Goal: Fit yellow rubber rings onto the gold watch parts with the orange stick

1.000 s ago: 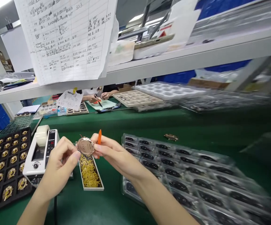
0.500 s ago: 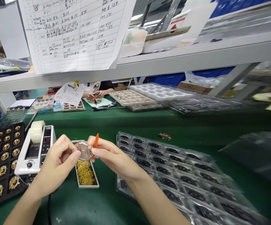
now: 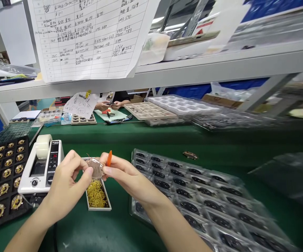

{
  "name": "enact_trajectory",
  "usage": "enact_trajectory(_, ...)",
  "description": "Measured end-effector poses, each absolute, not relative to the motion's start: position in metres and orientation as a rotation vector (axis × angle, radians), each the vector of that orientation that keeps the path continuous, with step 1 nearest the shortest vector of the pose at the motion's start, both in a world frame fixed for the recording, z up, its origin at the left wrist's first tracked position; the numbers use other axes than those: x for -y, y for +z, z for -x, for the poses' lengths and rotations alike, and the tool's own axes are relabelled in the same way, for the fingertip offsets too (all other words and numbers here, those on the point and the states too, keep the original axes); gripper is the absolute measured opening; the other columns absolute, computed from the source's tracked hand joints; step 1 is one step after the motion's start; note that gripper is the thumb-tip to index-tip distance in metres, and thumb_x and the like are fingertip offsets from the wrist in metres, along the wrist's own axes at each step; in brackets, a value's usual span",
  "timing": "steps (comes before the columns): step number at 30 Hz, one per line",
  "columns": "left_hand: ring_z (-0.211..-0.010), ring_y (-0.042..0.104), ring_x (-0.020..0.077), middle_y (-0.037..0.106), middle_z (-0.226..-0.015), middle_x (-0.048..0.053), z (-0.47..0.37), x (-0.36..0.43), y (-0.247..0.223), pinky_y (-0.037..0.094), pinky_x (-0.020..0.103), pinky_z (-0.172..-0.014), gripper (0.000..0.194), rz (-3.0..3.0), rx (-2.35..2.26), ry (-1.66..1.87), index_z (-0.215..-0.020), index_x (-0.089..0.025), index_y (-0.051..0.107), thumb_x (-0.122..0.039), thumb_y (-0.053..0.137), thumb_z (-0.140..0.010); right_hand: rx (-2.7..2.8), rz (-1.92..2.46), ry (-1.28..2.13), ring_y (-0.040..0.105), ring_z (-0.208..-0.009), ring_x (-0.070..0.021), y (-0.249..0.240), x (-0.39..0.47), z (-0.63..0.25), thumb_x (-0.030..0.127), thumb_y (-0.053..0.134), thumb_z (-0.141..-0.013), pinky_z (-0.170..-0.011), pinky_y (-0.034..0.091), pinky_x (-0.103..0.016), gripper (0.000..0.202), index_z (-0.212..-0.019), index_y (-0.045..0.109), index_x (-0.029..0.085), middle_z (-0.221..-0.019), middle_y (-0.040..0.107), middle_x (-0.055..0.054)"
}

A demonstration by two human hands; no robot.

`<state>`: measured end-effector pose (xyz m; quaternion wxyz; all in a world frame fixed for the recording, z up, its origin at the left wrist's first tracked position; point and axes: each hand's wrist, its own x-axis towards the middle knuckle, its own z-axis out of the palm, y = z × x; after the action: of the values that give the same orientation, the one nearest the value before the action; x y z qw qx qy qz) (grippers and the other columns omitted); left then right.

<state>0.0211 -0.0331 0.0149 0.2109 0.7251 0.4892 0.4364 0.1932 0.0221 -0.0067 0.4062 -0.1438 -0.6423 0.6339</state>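
A round watch case (image 3: 96, 169) with a shiny pinkish metal rim and a smooth, glassy-looking face is held up between my two hands. My left hand (image 3: 68, 182) pinches it at the left edge with thumb and fingers. Closed on the opposite edge is my right hand (image 3: 124, 175), and an orange pointed tool (image 3: 110, 158) sticks up from between its fingers. Below the case, a small white box (image 3: 99, 209) holds a heap of yellow ring-like bits (image 3: 97, 193); the case and fingers cover its far end.
At left stand a white tape dispenser (image 3: 27, 183) and a black tray (image 3: 9, 194) of gold-coloured round parts. Clear plastic trays (image 3: 177, 201) of black dial-like discs fill the right. Behind them lies a small metallic part (image 3: 190, 155). A shelf (image 3: 193, 70) crosses above; a co-worker's hands (image 3: 109, 105) show beyond.
The view has shifted slightly, so the surroundings sit a little further right. Both hands keep their hold on the watch case, which is tilted a little differently.
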Motion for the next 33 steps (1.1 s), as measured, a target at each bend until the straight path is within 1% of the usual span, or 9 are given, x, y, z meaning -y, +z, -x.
enact_trajectory(7, -0.058, 0.04, 0.0112, 0.045, -0.076, -0.003, -0.013, 0.03, 0.018, 0.033, 0.027, -0.057, 0.011, -2.201, -1.775, 1.445, -0.076, -0.02, 0.051, -0.019, 0.056, -0.085, 1.605, 0.418, 1.558, 0.041, -0.067, -0.0109, -0.009, -0.025, -0.193, 0.049, 0.063, -0.085, -0.067, 0.038, -0.024, 0.031, -0.078, 0.057, 0.02, -0.075, 0.047, 0.002)
enact_trajectory(10, -0.076, 0.053, 0.0134, 0.053, -0.087, 0.001, -0.01, 0.028, 0.016, 0.043, 0.026, -0.069, 0.006, -2.283, -1.489, 1.633, -0.085, -0.021, 0.06, -0.015, 0.057, -0.086, 1.58, 0.396, 1.603, 0.044, -0.067, -0.0106, -0.012, -0.026, -0.192, 0.049, 0.066, -0.083, -0.066, 0.039, -0.024, 0.031, -0.077, 0.058, 0.02, -0.076, 0.05, 0.002)
enact_trajectory(13, -0.103, 0.058, 0.0183, 0.057, -0.11, 0.005, -0.015, 0.025, 0.01, 0.047, 0.03, -0.085, 0.016, -2.304, -1.174, 1.548, -0.098, -0.025, 0.067, -0.018, 0.064, -0.084, 1.524, 0.355, 1.683, 0.048, -0.068, -0.0113, -0.013, -0.021, -0.189, 0.049, 0.069, -0.081, -0.066, 0.041, -0.024, 0.031, -0.077, 0.06, 0.019, -0.076, 0.052, 0.001)
enact_trajectory(17, -0.108, 0.06, 0.0223, 0.059, -0.116, 0.009, -0.02, 0.019, 0.004, 0.051, 0.034, -0.086, 0.026, -2.221, -1.006, 1.433, -0.101, -0.024, 0.067, -0.021, 0.072, -0.076, 1.397, 0.391, 1.825, 0.054, -0.072, -0.0136, -0.014, -0.013, -0.182, 0.049, 0.074, -0.074, -0.07, 0.044, -0.026, 0.033, -0.083, 0.065, 0.019, -0.08, 0.057, -0.001)
enact_trajectory(21, -0.108, 0.063, 0.0236, 0.066, -0.112, 0.01, -0.019, 0.018, 0.006, 0.038, 0.046, -0.109, 0.032, -2.405, -0.866, 1.357, -0.104, -0.021, 0.063, -0.029, 0.074, -0.075, 1.268, 0.453, 1.961, 0.059, -0.074, -0.0179, -0.015, -0.003, -0.175, 0.049, 0.077, -0.068, -0.07, 0.047, -0.03, 0.037, -0.089, 0.067, 0.02, -0.082, 0.064, -0.004)
enact_trajectory(24, -0.11, 0.064, 0.0229, 0.069, -0.115, 0.012, -0.011, 0.025, 0.01, 0.035, 0.042, -0.112, 0.04, -2.542, -0.824, 1.235, -0.111, -0.017, 0.06, -0.035, 0.072, -0.078, 1.273, 0.538, 1.968, 0.06, -0.07, -0.0201, -0.018, 0.004, -0.177, 0.05, 0.073, -0.07, -0.068, 0.048, -0.033, 0.033, -0.085, 0.067, 0.021, -0.079, 0.065, -0.005)
enact_trajectory(29, -0.112, 0.062, 0.0235, 0.069, -0.118, 0.013, 0.038, 0.042, 0.013, 0.046, 0.038, -0.102, 0.033, -2.562, -1.345, 1.241, -0.12, -0.015, 0.059, -0.029, 0.056, -0.09, 1.421, 0.756, 1.646, 0.057, -0.065, -0.0202, -0.026, -0.028, -0.187, 0.06, 0.068, -0.069, -0.06, 0.049, -0.031, 0.038, -0.077, 0.064, 0.023, -0.072, 0.061, -0.004)
enact_trajectory(32, -0.106, 0.065, 0.0225, 0.071, -0.113, 0.008, 0.104, 0.044, 0.007, 0.049, 0.035, -0.096, 0.025, -2.195, -1.914, 1.287, -0.11, -0.019, 0.065, -0.031, 0.054, -0.09, 1.782, 1.033, 1.174, 0.053, -0.058, -0.0172, -0.042, -0.082, -0.185, 0.059, 0.06, -0.076, -0.051, 0.044, -0.026, 0.037, -0.069, 0.061, 0.022, -0.065, 0.059, -0.002)
enact_trajectory(33, -0.105, 0.065, 0.0218, 0.071, -0.111, 0.006, 0.131, 0.041, 0.005, 0.049, 0.034, -0.095, 0.022, -2.035, -2.129, 1.28, -0.105, -0.021, 0.067, -0.032, 0.055, -0.089, 1.93, 1.068, 0.958, 0.056, -0.059, -0.0175, -0.051, -0.101, -0.184, 0.056, 0.056, -0.079, -0.054, 0.045, -0.026, 0.037, -0.065, 0.059, 0.021, -0.064, 0.06, -0.003)
